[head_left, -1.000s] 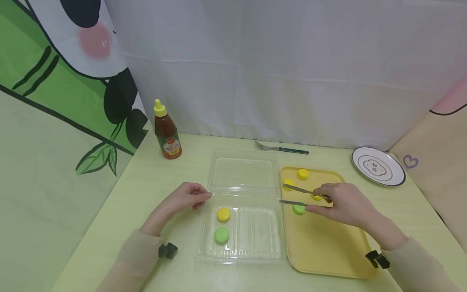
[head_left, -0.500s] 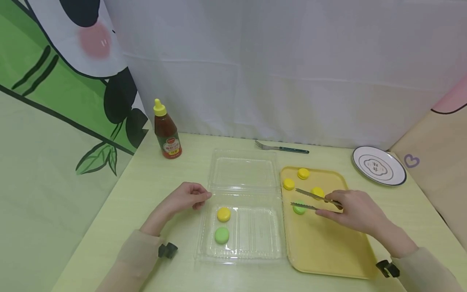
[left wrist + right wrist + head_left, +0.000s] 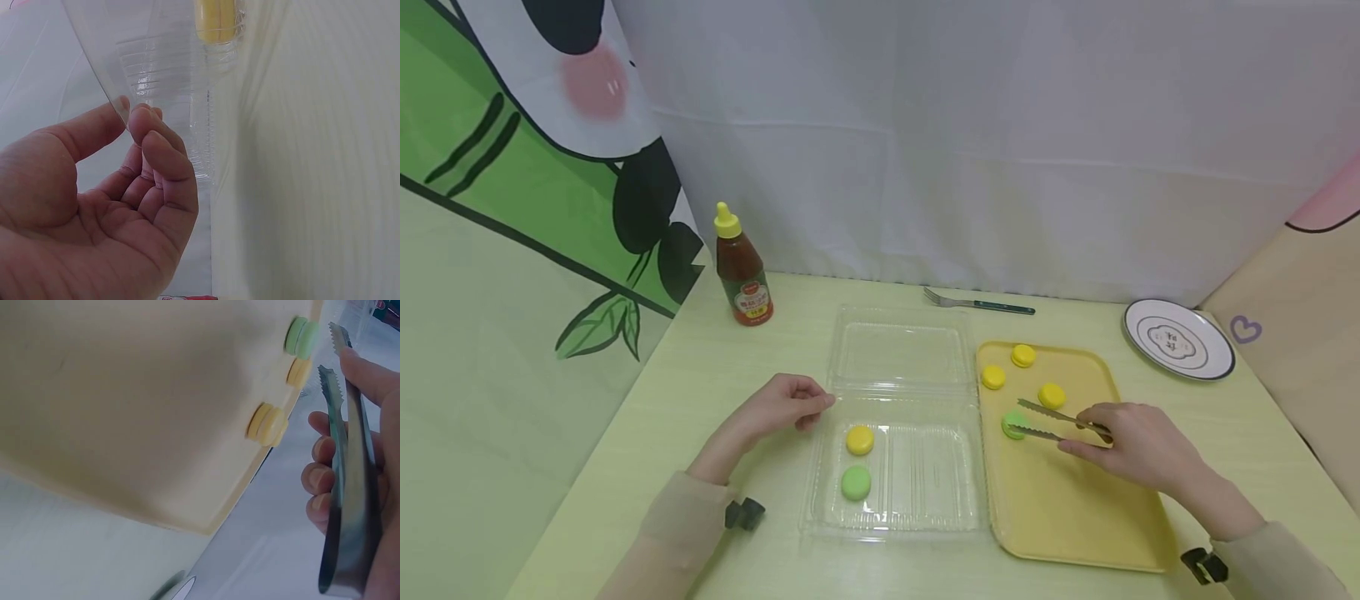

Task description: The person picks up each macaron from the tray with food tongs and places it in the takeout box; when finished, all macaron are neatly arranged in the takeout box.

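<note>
My left hand pinches the left edge of a clear hinged plastic box, its lid lying folded back. Inside the box sit a yellow macaron and a green macaron at the left. With my right hand I hold metal tongs above the yellow tray. The tongs' arms stand apart with nothing gripped, their tips over and beside the tray's green macaron. Three yellow macarons lie farther back on the tray, one of them just behind the tongs.
A sauce bottle with a yellow cap stands at the back left. Along the back edge lies a fork with a dark handle. A white plate rests at the back right, near the side wall.
My right hand has drawn the tongs to the right and nearer to me, from the yellow macarons toward the green one. My left hand has stayed at the box's edge.
</note>
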{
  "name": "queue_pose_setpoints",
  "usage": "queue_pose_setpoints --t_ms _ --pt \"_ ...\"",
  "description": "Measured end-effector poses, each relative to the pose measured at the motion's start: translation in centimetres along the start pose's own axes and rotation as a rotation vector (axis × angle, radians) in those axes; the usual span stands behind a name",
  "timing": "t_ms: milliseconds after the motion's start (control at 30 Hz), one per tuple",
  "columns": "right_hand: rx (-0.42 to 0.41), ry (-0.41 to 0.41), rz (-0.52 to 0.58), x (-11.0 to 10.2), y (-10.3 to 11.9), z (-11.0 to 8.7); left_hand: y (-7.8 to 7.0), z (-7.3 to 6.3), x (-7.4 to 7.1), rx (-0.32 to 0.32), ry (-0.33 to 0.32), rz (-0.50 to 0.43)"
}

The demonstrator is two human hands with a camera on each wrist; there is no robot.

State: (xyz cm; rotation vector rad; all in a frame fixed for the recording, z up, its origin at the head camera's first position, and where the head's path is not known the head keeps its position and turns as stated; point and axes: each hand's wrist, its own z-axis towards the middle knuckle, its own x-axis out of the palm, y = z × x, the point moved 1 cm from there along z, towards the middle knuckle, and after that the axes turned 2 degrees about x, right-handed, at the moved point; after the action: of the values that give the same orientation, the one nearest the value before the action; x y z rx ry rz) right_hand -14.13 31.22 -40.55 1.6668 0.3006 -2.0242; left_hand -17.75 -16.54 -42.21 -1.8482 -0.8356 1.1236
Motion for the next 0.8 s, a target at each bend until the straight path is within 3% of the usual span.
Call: queue_pose_setpoints --t_ms 800 --pt "0.042 0.064 0.005 0.63 -0.31 -0.39 0.22 0.20 -0.01 -0.003 -0.002 0.011"
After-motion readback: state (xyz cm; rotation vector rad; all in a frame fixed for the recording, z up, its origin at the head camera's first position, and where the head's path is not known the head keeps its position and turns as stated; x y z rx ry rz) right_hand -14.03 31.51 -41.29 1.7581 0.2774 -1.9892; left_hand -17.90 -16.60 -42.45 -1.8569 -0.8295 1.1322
